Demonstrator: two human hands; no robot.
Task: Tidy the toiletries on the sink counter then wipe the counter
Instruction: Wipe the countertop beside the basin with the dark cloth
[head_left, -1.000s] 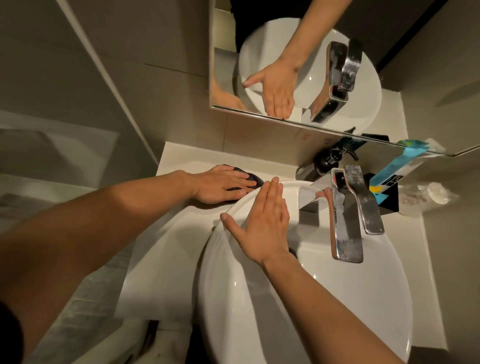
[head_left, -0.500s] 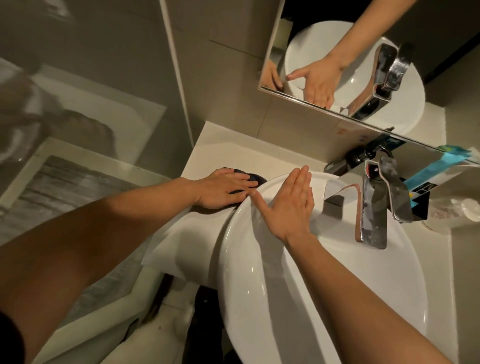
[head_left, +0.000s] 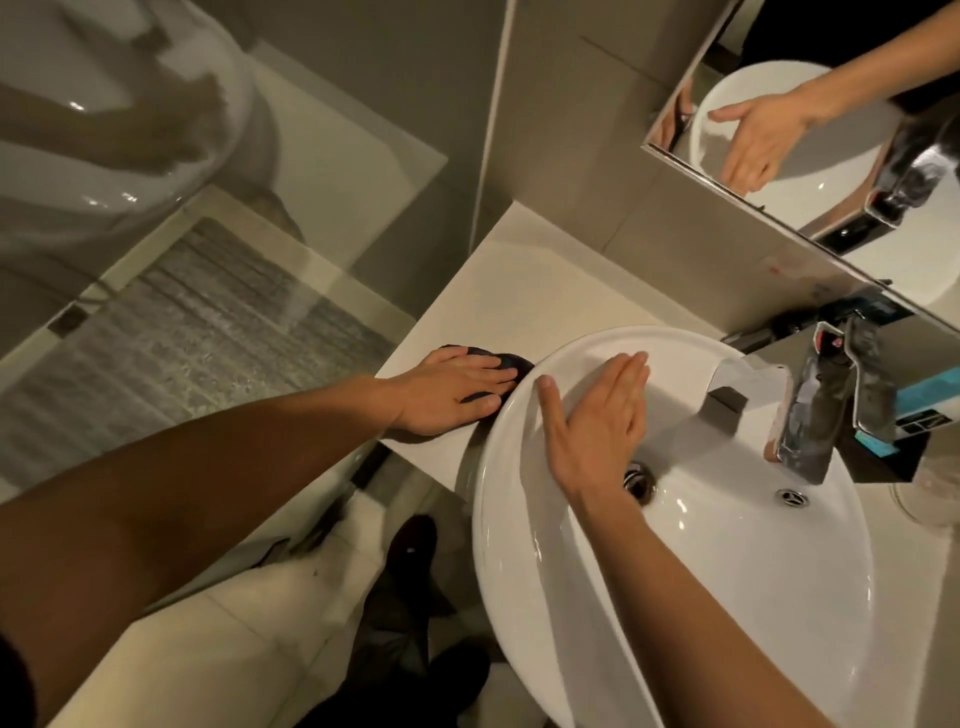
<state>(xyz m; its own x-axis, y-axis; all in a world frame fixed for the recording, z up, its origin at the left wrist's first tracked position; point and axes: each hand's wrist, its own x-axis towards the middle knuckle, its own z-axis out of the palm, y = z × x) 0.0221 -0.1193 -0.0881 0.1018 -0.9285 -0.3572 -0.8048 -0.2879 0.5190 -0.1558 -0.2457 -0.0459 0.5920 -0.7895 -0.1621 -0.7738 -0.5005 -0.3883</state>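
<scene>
My left hand (head_left: 449, 395) lies flat on a dark cloth (head_left: 511, 362), pressing it onto the pale counter (head_left: 524, 291) just left of the white basin (head_left: 727, 597). Only the cloth's far edge shows past my fingers. My right hand (head_left: 597, 426) rests palm down, fingers together, on the basin's near-left inner wall and holds nothing. A blue and white toiletry tube (head_left: 930, 395) and a clear round container (head_left: 930, 493) sit at the right, behind and beside the chrome tap (head_left: 826, 410).
A mirror (head_left: 810, 135) on the back wall reflects my right hand and the tap. A glass shower screen (head_left: 208, 291) and a textured floor mat lie to the left. The counter's front edge drops to the floor with dark shoes below.
The view has swung left and downwards. My left hand with the cloth has slid along the counter toward its front edge by the basin. My right hand stays on the basin wall.
</scene>
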